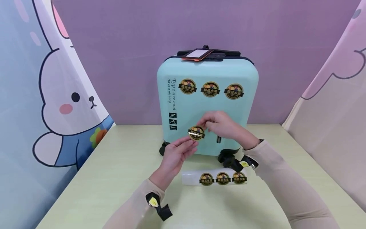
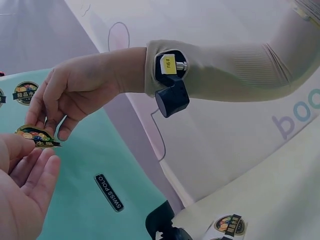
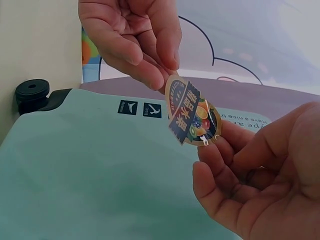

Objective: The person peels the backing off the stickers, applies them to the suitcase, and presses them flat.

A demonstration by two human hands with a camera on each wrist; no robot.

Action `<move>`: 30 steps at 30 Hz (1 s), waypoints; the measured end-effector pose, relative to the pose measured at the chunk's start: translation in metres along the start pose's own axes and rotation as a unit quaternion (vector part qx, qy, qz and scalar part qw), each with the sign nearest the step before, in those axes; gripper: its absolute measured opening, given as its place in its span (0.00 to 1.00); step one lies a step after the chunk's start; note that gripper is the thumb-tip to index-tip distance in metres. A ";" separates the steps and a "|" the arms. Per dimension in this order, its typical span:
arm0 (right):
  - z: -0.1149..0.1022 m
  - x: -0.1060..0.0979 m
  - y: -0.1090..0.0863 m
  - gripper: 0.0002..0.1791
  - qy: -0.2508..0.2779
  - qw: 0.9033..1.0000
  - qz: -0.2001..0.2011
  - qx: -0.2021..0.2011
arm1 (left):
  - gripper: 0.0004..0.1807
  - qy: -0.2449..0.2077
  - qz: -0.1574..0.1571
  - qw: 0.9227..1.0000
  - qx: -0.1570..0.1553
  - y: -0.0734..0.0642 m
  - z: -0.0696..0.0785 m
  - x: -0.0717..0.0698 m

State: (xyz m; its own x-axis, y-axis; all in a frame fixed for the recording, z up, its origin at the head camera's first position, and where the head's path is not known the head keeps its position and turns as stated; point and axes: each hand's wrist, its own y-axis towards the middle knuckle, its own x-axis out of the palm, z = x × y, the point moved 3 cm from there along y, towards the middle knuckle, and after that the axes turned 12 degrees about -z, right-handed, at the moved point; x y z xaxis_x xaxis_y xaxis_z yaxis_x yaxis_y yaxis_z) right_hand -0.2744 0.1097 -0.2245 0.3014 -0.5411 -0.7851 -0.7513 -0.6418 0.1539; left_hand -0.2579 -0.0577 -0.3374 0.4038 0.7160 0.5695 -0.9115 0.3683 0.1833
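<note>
Curtained tabletop booth, the wider premises not identifiable: a pale table [image 1: 97, 184] is bounded by a plain purple backdrop [image 1: 120, 63], a cartoon-rabbit hanging [image 1: 61, 89] at left and a pale pink-patterned hanging [image 1: 331, 111] at right.

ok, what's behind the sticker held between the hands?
In the head view, the front of the mint suitcase. The patch right behind the sticker and fingers is covered, so can't say if anything's on it.
</note>
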 end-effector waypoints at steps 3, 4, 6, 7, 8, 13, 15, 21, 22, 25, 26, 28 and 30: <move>-0.003 -0.001 0.002 0.18 -0.006 1.000 0.002 -0.005 | 0.12 -0.003 -0.004 1.000 0.008 0.001 0.003 0.000; -0.004 -0.001 0.002 0.19 -0.008 1.000 0.002 -0.008 | 0.13 -0.007 -0.006 1.000 0.010 0.001 0.004 0.001; -0.006 -0.002 0.002 0.19 -0.012 1.000 0.002 -0.010 | 0.14 -0.010 -0.008 1.000 0.014 0.002 0.006 0.001; -0.006 -0.002 0.003 0.19 -0.014 1.000 0.003 -0.012 | 0.15 -0.013 -0.008 1.000 0.016 0.002 0.007 0.001; -0.007 -0.003 0.003 0.19 -0.015 1.000 0.004 -0.014 | 0.16 -0.016 -0.007 1.000 0.018 0.002 0.007 0.001; -0.011 -0.005 0.005 0.19 -0.021 0.999 0.015 -0.022 | 0.17 -0.023 -0.008 0.999 0.022 0.004 0.011 0.002; -0.012 -0.006 0.006 0.20 -0.024 0.999 0.019 -0.022 | 0.17 -0.024 -0.009 0.999 0.025 0.005 0.013 0.002; -0.018 -0.008 0.011 0.20 -0.040 0.998 0.028 -0.030 | 0.20 -0.026 -0.008 0.999 0.043 0.009 0.020 0.003; -0.019 -0.009 0.012 0.20 -0.042 0.998 0.029 -0.034 | 0.21 -0.025 -0.007 0.999 0.047 0.010 0.021 0.003; -0.020 -0.010 0.014 0.21 -0.041 0.997 0.034 -0.047 | 0.22 -0.027 -0.005 0.998 0.057 0.012 0.024 0.003; -0.020 -0.010 0.014 0.21 -0.040 0.997 0.036 -0.049 | 0.22 -0.028 -0.004 0.998 0.059 0.013 0.025 0.003; -0.021 -0.010 0.015 0.22 -0.036 0.997 0.040 -0.051 | 0.22 -0.030 -0.003 0.998 0.061 0.015 0.026 0.004; -0.021 -0.011 0.016 0.22 -0.030 0.997 0.044 -0.053 | 0.21 -0.030 -0.001 0.998 0.060 0.016 0.028 0.003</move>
State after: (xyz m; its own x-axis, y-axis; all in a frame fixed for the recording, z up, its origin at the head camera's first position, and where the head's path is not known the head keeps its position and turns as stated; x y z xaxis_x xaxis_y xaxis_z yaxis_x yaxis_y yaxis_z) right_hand -0.2770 0.0939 -0.2007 0.1997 -0.5658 -0.8000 -0.7063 -0.6490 0.2826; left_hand -0.2735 -0.0656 -0.3103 0.4036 0.6766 0.6159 -0.9149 0.2934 0.2771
